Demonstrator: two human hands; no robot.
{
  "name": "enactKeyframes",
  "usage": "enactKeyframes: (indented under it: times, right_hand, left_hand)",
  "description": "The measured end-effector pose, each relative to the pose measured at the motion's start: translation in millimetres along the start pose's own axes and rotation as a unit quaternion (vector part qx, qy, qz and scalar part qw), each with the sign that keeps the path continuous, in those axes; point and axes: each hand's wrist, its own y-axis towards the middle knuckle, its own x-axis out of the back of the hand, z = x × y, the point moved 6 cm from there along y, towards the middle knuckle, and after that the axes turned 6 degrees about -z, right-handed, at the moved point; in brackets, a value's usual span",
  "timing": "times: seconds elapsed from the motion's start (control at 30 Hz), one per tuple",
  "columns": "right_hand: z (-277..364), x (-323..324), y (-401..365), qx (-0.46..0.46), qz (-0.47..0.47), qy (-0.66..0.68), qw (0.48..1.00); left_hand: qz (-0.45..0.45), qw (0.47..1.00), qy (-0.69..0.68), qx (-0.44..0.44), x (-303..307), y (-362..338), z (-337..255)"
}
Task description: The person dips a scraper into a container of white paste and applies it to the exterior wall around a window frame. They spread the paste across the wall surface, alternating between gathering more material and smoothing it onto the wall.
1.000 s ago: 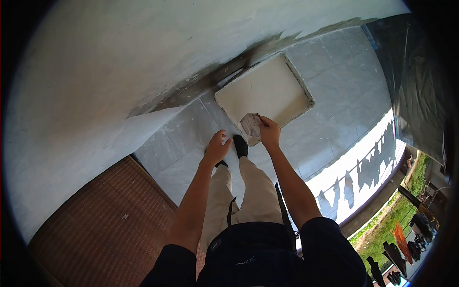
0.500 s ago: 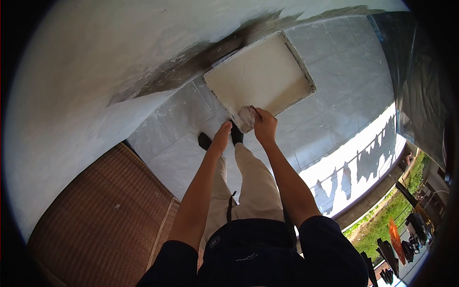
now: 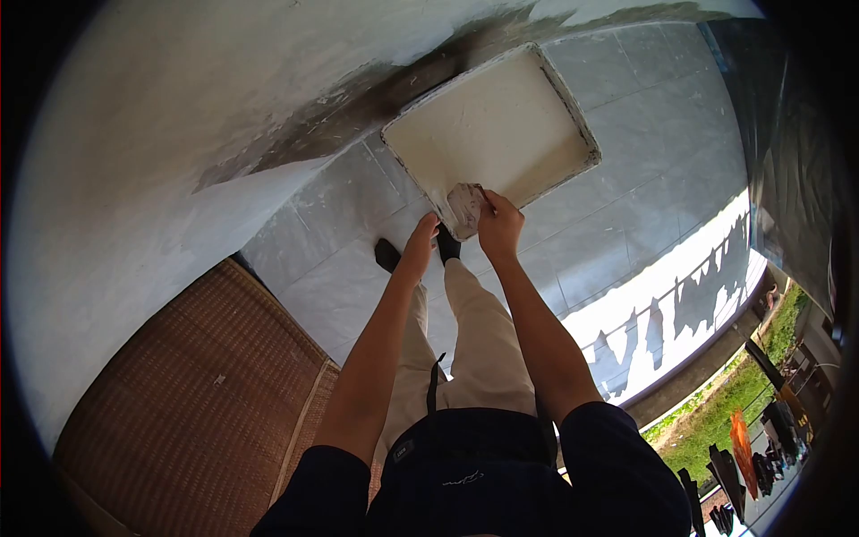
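Observation:
My right hand (image 3: 501, 224) is closed on the handle of a putty knife (image 3: 465, 208), whose broad blade is smeared with pale filler. The blade overlaps the near corner of a large rectangular tray (image 3: 595, 159) coated with cream-coloured material, its rim crusted and dark. Just left of that corner is my left hand (image 3: 420, 243), its fingers drawn together close to the tray's rim. What the left fingers hold, if anything, I cannot tell. Below the hands, dark shoes (image 3: 387, 256) show on the floor.
A pale wall (image 3: 179, 134) with a dark damp-looking band along its base rises on the left. Grey tiles (image 3: 644, 170) surround the tray. A woven brown panel (image 3: 206, 385) stands at lower left, dark sheeting (image 3: 796, 161) hangs at right, and grass (image 3: 707, 430) lies outside.
The putty knife's blade has shifted slightly up in view and shows more of its smeared face. My left hand has moved a little up and right. The view has shifted slightly.

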Motion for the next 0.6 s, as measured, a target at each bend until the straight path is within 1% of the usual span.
enactKeyframes:
  times: [0.17,0.23,0.47,0.6]
  right_hand:
    - [2,0,-2,-0.002,-0.009,0.017,1.0]
    - [-7,-6,1,-0.019,0.027,-0.002,0.999]
    - [-11,-10,7,-0.021,0.079,-0.007,0.997]
    - [-12,-10,10,-0.061,0.102,-0.018,0.993]
  left_hand:
    - [-0.016,1.0,-0.017,0.002,-9,-6,-4]
    - [-0.027,0.999,-0.044,0.011,-9,-8,-7]
    - [-0.021,0.999,-0.041,0.022,-6,-5,-7]
    - [-0.022,0.999,-0.032,0.024,-7,-7,-9]
